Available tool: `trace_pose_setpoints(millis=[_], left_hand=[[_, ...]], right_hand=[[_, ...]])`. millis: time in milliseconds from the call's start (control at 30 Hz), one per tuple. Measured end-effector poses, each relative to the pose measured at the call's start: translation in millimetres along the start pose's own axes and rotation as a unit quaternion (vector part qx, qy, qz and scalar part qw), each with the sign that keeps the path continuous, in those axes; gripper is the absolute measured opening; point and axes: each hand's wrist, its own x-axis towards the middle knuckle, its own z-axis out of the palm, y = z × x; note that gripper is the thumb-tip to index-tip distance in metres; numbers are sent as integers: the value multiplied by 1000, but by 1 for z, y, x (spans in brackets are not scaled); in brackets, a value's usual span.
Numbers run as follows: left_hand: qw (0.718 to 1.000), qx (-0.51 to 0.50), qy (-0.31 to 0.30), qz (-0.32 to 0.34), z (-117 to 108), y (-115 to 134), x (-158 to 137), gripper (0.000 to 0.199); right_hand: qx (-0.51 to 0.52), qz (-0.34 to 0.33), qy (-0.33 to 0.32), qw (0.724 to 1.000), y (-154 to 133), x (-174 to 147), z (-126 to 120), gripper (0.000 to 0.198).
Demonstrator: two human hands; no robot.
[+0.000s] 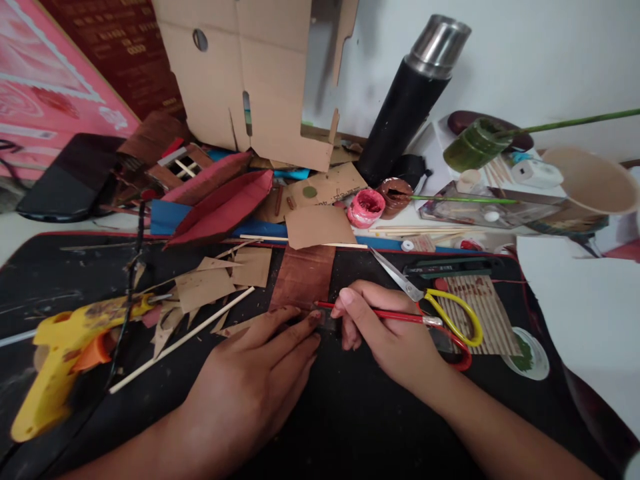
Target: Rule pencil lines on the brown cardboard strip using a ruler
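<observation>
My right hand (380, 327) grips a red pencil (380, 313) between thumb and fingers. The pencil lies low and almost level, its tip close to my left fingertips. My left hand (260, 367) rests flat with fingers stretched out, at the near end of a brown-painted cardboard strip (303, 277). What lies beneath those fingers is largely hidden. A plain cardboard piece (320, 227) sits at the strip's far end. Beside my right hand are scissors (453, 313) with yellow and red handles, partly covered by the hand and pencil.
On the left lie a yellow glue gun (65, 353), a wooden stick (185, 340) and cardboard scraps (205, 288). Behind stand a black thermos (407, 100), a pink paint jar (367, 208) and a brown paint jar (395, 198). Corrugated cardboard (480, 313) lies right.
</observation>
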Motion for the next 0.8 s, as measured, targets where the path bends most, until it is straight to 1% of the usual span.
trace_pose_setpoints(millis=[133, 333, 500, 800], left_hand=[[1000, -8, 3, -6, 1, 0, -2, 26], [1000, -16, -2, -11, 2, -2, -5, 23], [1000, -20, 5, -13, 2, -2, -4, 22], [1000, -13, 0, -10, 2, -1, -4, 23]], right_hand=[[-6, 2, -6, 1000, 0, 1, 0, 43], [26, 23, 4, 999, 1, 1, 0, 44], [23, 19, 1, 1000, 2, 1, -1, 43], [23, 14, -1, 1000, 0, 0, 1, 43]])
